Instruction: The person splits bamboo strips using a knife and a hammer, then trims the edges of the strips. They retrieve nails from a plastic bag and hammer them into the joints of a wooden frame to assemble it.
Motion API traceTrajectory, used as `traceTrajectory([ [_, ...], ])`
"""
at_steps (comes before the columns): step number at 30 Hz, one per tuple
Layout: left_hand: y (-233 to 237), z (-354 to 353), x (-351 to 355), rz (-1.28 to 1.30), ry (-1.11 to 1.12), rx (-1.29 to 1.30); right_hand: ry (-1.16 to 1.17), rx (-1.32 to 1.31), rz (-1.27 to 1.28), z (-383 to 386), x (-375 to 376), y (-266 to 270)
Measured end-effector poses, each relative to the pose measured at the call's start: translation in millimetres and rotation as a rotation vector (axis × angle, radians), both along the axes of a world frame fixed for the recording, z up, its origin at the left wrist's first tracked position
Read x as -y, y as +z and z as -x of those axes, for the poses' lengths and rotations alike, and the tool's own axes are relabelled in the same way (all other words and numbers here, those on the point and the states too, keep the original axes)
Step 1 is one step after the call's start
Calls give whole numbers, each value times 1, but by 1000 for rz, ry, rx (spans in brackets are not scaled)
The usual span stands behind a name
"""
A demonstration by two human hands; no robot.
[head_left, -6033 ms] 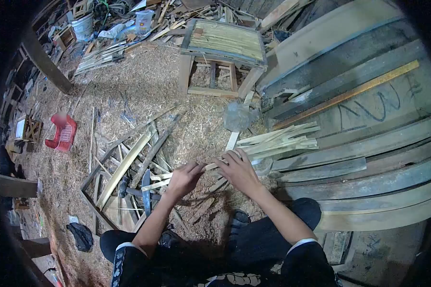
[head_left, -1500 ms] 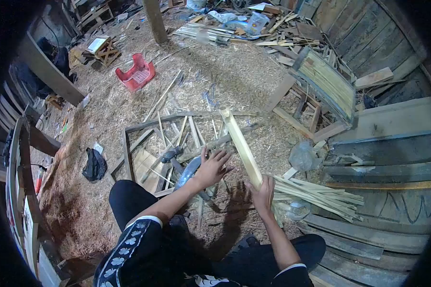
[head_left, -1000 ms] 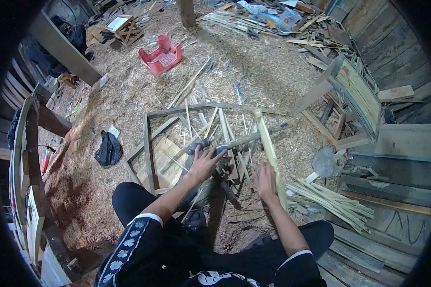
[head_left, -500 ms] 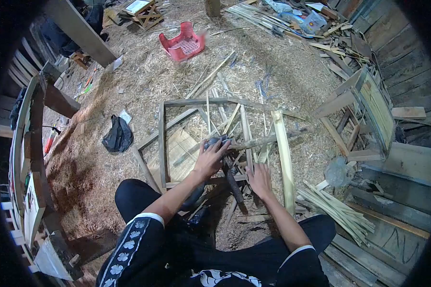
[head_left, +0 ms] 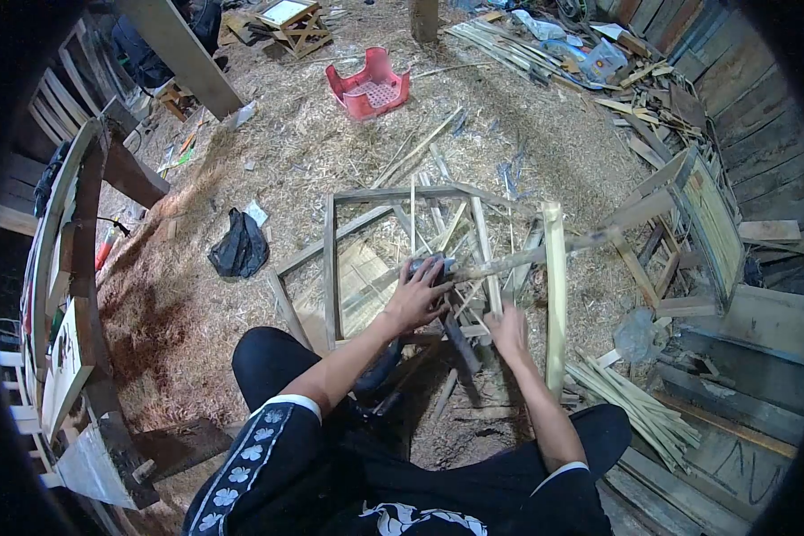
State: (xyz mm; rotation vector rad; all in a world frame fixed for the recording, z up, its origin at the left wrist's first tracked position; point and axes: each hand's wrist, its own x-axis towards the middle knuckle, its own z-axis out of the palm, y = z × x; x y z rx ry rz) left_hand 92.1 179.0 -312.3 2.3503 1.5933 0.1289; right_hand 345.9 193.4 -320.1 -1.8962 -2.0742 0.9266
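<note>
My left hand (head_left: 417,297) is closed over a small dark grey object (head_left: 432,265), mostly hidden under the fingers, above a wooden frame (head_left: 331,277). A long rough stick (head_left: 523,256) runs rightward from beside that hand. My right hand (head_left: 507,335) is closed at the near end of a narrow wooden strip (head_left: 485,241); its fingertips are partly hidden. Just right of it stands a pale, wider wooden slat (head_left: 555,304). A dark wooden bar (head_left: 461,342) slants below, between my two hands.
Wood shavings cover the floor. A red plastic stool (head_left: 372,87) lies upturned ahead, and a black plastic bag (head_left: 238,244) lies left of the frame. Thin strips (head_left: 639,411) are bundled near my right knee. A wooden piece with legs (head_left: 706,228) stands at the right.
The whole view has shifted, so things appear farther right. My right hand has gone from spread fingers to closed at the strip's end. My left hand stays over the dark grey object.
</note>
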Motion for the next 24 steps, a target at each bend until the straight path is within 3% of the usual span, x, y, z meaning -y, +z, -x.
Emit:
traceTrajectory([
  [2, 0, -6, -4, -53, 90, 229, -95, -162, -107, -7, -7, 30],
  [4, 17, -15, -7, -11, 109, 282, -172, -266, -281, -15, -13, 39],
  [11, 39, -54, -8, -33, -231, 507, -254, -396, -291, -52, -17, 68],
  [14, 58, -53, -21, 37, -383, 350, -262, -401, -334, -70, -19, 72],
  [15, 66, -56, -16, -62, -369, 482, -291, -445, -365, -75, -18, 75],
  [18, 72, -63, -18, -161, -339, 496, -370, -459, -295, -85, -18, 112],
  [22, 88, -56, -26, -315, -188, 497, -355, -390, -564, -123, -24, 135],
  [24, 86, -59, -29, -289, -159, 534, -415, -580, -509, -136, -23, 145],
])
